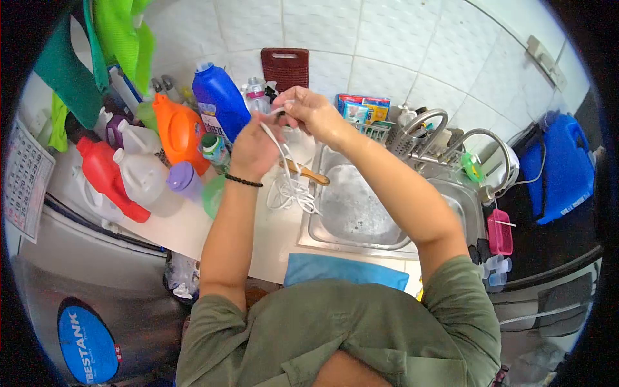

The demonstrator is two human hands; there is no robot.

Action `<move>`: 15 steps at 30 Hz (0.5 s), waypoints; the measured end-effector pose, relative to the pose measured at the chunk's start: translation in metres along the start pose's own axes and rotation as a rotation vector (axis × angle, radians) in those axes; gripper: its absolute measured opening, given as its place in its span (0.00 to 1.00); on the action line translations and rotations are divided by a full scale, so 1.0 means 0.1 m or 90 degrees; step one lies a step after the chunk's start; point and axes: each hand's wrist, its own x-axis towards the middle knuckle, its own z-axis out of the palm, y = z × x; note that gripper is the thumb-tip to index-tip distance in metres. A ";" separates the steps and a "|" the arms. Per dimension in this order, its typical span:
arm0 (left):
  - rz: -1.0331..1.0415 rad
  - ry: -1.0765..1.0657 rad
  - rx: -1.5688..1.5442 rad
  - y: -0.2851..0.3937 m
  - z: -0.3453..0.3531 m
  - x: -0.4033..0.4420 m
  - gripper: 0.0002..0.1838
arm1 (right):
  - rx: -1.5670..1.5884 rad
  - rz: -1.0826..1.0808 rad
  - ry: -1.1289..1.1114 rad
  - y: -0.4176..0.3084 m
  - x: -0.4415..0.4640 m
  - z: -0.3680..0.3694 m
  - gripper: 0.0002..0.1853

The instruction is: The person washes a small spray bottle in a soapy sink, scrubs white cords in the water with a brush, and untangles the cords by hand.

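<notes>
A white shoelace [293, 192] lies in a loose tangle on the counter beside the sink, and one length of it rises to my hands. My left hand [253, 149], with a dark beaded bracelet at the wrist, is closed on that length. Higher and to the right, my right hand [311, 115] pinches the lace near the left fingertips. Under the hands, a wooden-handled brush [309, 173] lies partly beneath the lace, its handle reaching over the sink rim. The sink [361, 203] holds cloudy, sudsy water. My fingers hide part of the lace's upper end.
Several detergent bottles stand on the left, including a blue bottle [219, 100] and an orange jug [175, 134]. A brown washboard [285, 68] leans on the tiles. A curved faucet [496, 155] and a metal utensil holder [406, 135] stand behind the sink. A blue cloth [345, 271] lies in front.
</notes>
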 end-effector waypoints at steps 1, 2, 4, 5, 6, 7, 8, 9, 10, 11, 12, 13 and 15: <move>0.020 0.083 -0.025 0.04 -0.05 0.03 0.12 | -0.070 -0.010 -0.002 0.04 -0.08 -0.03 0.14; 0.041 0.166 -0.049 0.07 -0.10 0.07 0.12 | -0.052 0.024 0.024 0.10 -0.16 -0.01 0.14; 0.071 0.270 -0.063 0.18 -0.14 0.18 0.11 | -0.015 0.090 0.078 0.26 -0.37 0.06 0.16; 0.070 0.264 -0.045 0.29 -0.30 0.23 0.11 | 0.025 0.131 0.080 0.37 -0.47 0.11 0.15; 0.068 0.257 -0.027 0.40 -0.42 0.27 0.11 | 0.064 0.171 0.083 0.50 -0.57 0.16 0.14; 0.067 0.283 -0.007 0.50 -0.41 0.28 0.11 | 0.104 0.211 0.084 0.61 -0.66 0.22 0.14; 0.065 0.308 0.016 0.61 -0.40 0.29 0.11 | 0.060 0.208 0.056 0.68 -0.75 0.28 0.13; 0.064 0.332 0.039 0.71 -0.38 0.30 0.11 | 0.015 0.204 0.028 0.76 -0.83 0.36 0.13; 0.052 0.320 0.069 0.80 -0.39 0.32 0.10 | -0.046 0.173 0.014 0.92 -0.92 0.45 0.13; 0.041 0.307 0.099 0.89 -0.41 0.33 0.10 | -0.106 0.141 0.001 1.14 -1.00 0.56 0.14; 0.029 0.295 0.130 0.96 -0.40 0.33 0.09 | -0.133 0.100 -0.021 1.39 -1.10 0.67 0.13; 0.028 0.300 0.176 1.02 -0.32 0.32 0.09 | -0.157 0.114 -0.039 1.47 -1.18 0.75 0.13; 0.032 0.289 0.209 1.13 -0.22 0.29 0.09 | -0.201 0.197 -0.072 1.53 -1.35 0.88 0.11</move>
